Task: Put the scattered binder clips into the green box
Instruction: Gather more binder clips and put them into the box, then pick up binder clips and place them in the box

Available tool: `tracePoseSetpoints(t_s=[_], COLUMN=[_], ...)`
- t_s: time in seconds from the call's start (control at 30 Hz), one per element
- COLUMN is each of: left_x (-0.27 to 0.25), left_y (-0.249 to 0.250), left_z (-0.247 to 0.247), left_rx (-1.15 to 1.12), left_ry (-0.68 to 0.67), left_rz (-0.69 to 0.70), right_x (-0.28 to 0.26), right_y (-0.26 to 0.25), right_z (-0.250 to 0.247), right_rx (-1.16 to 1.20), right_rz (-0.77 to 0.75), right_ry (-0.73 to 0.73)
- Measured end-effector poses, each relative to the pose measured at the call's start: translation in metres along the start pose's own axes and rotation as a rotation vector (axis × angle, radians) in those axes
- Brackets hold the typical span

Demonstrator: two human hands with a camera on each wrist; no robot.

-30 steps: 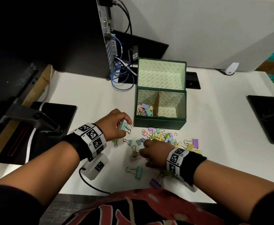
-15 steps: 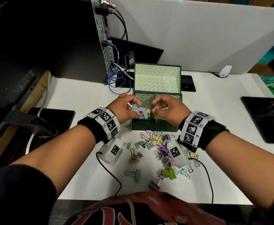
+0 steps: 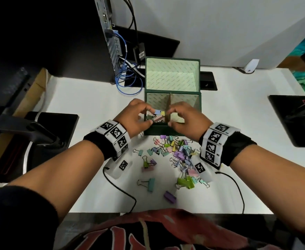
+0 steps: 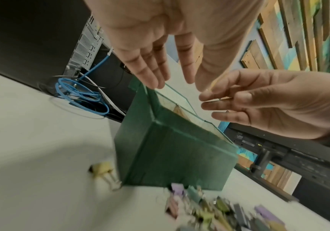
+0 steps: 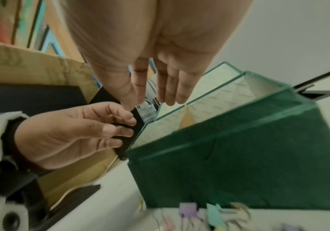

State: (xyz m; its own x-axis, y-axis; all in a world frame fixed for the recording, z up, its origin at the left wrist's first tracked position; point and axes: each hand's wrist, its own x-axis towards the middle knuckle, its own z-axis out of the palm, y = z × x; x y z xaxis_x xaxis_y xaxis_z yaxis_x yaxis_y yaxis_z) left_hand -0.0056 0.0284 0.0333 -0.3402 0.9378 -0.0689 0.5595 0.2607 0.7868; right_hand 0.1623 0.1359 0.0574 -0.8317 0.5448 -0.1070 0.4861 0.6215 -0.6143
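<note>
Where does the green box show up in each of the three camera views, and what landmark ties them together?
Head: green box stands at centre, lid open, both hands over its left compartment.
Left wrist: box fills the centre, seen from its front left corner, below the fingers.
Right wrist: box fills the right half, its front wall facing the camera.
Shared landmark: the tan divider inside the box.

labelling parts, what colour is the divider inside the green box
Tan, cardboard-like divider; clearest in the head view.

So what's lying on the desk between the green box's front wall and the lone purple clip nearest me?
The head view shows scattered binder clips between the green box and that purple clip.
</note>
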Motion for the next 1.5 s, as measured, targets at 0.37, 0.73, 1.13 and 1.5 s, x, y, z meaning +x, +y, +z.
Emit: tracePoseSetpoints(t_s=[0.37,0.73,1.13,1.5], left_x=[-0.058,-0.069,-0.040,-0.022], left_y=[-0.045,-0.047,-0.033,-0.025], left_z=[0.028,0.019,0.053,0.067], left_rx=[0.509,0.603,0.500,0.487], left_ry=[-0.380,-0.344,-0.332,-0.333], left_rz=[-0.216,-0.350,-0.269,-0.244], right_x=[-0.023,-0.008,-0.012,-0.010], right_y=[0.010,0.006,0.014,0.015], right_z=[0.048,0.075,0.072,0.072], right_rx=[-0.522,-0.579,-0.491,-0.356], right_rz=[0.038,0.023,0.175,0.199], right_ry=[-0.446,-0.434,-0.381,-0.371])
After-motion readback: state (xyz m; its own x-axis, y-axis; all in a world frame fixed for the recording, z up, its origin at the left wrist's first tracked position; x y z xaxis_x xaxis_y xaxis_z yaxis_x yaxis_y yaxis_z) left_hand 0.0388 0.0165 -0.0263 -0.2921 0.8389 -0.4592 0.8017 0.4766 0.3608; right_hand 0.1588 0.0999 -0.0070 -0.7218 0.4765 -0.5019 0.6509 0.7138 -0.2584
